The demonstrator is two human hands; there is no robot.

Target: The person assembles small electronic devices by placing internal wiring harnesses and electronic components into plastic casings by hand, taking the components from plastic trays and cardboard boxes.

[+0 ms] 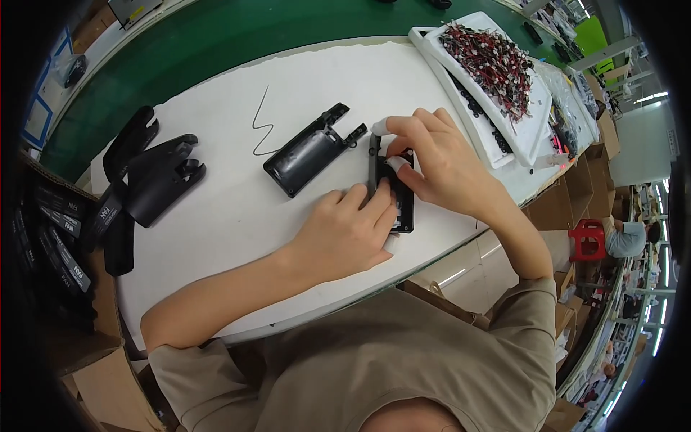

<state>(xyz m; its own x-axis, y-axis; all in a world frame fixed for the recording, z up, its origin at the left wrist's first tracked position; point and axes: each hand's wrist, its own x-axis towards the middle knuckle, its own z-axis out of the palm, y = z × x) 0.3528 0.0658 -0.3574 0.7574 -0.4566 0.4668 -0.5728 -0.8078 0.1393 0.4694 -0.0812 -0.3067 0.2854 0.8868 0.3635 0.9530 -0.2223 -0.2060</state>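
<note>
My left hand [349,232] grips a black plastic housing half [407,205] near the table's front edge, its fingers bent over the left side. White covers wrap some of my fingertips. At the housing's far end my right hand [439,158] has thumb and index finger bent in a pinch; whatever is between them is too small or hidden to name. Just left of my hands lies another black housing half [306,155], with two prongs at its far end. A thin dark wire [260,126] bends in a zigzag beside it.
Several black housings [162,180] are piled on the table's left. A cardboard box [108,302] beside them holds more black parts. At the far right, a white foam tray [529,137] carries a heap of red and black wired pieces. A person sits by a red stool [589,240] behind, at right.
</note>
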